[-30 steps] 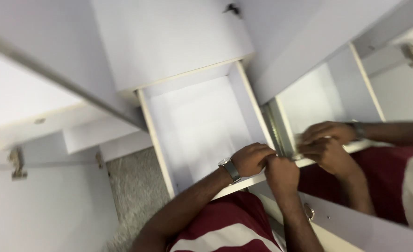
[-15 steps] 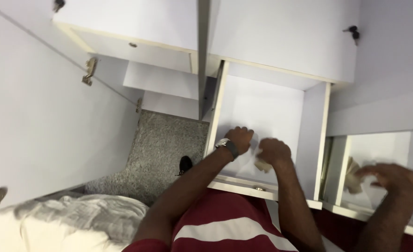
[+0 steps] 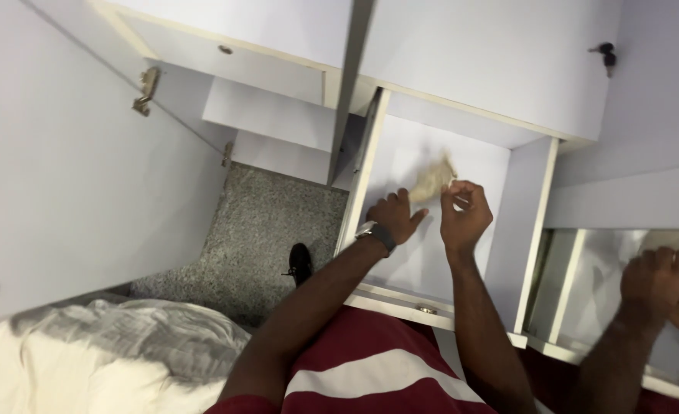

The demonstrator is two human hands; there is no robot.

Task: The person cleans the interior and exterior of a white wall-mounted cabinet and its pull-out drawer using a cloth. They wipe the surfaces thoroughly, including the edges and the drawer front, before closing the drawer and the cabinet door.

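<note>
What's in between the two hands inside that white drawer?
In the head view, bare white drawer floor lies between left hand and right hand; the crumpled beige cloth sits just above.

A speckled grey floor (image 3: 266,230) is being shown left of centre, with a black shoe (image 3: 299,263) lying on it. Crumpled white bedding (image 3: 102,349) is being seen at lower left. A brass hinge (image 3: 147,88) is being displayed upper left, and a dark key (image 3: 606,55) upper right.

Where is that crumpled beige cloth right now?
In the head view, the beige cloth is inside the open white drawer, just above the left hand and beside the right hand.
</note>
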